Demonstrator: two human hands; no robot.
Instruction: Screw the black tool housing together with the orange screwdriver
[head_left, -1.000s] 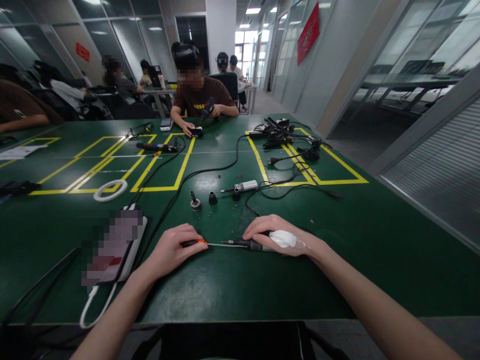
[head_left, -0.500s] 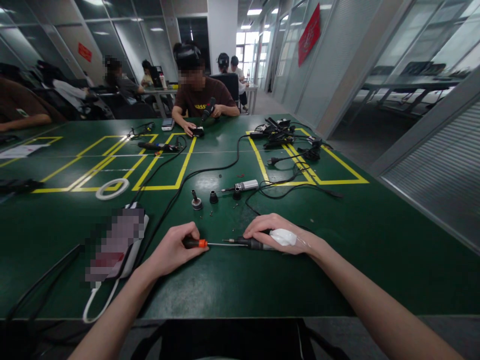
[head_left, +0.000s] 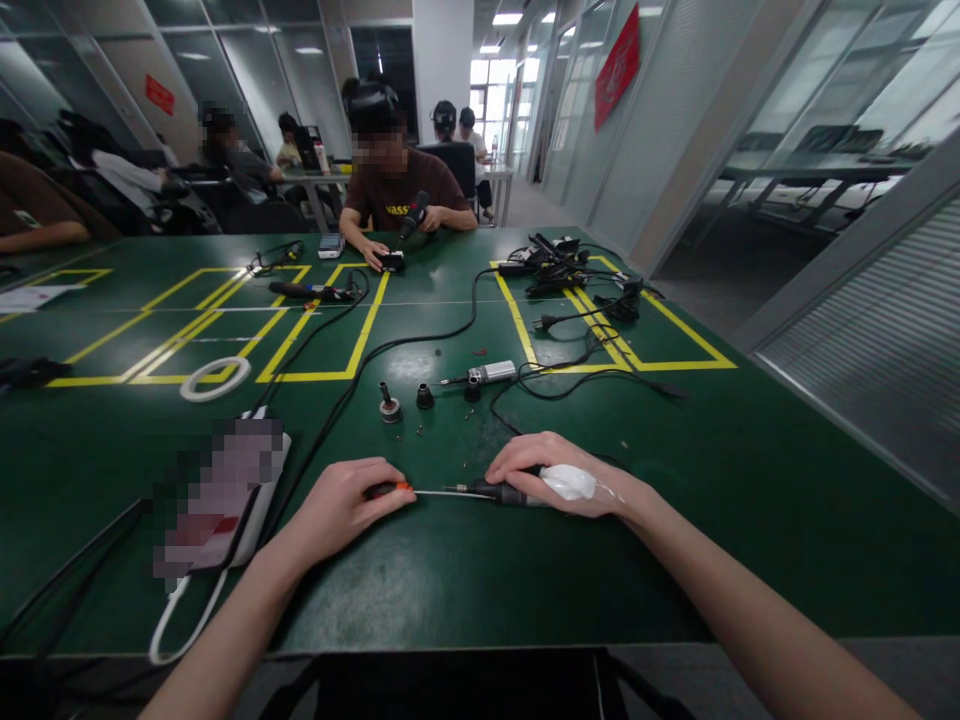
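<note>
My left hand (head_left: 351, 498) is closed round the handle of a screwdriver (head_left: 450, 492), its orange collar showing at my fingertips. The long thin shaft points right, level with the table, and runs along the near side of a dark cylindrical tool (head_left: 507, 493). My right hand (head_left: 551, 470) grips that tool, thumb and fingers wrapped over its body. Its tapered front and thin metal tip point left, towards my left hand. Whether shaft and tool touch, I cannot tell. A white pad (head_left: 570, 482) is fixed on my right hand under clear film.
Beyond my hands stand small dark nozzle-like parts (head_left: 425, 396), a metal-based part (head_left: 389, 405), a silver-handled tool (head_left: 491, 372) and tiny screws. A phone-like device (head_left: 225, 495) and white cable lie left. Black cords (head_left: 390, 346) cross the table. Opposite, a person (head_left: 409, 190) handles a dark tool.
The fingers of my left hand have come forward over the orange collar. My right hand keeps its hold almost in place. The view has shifted slightly.
</note>
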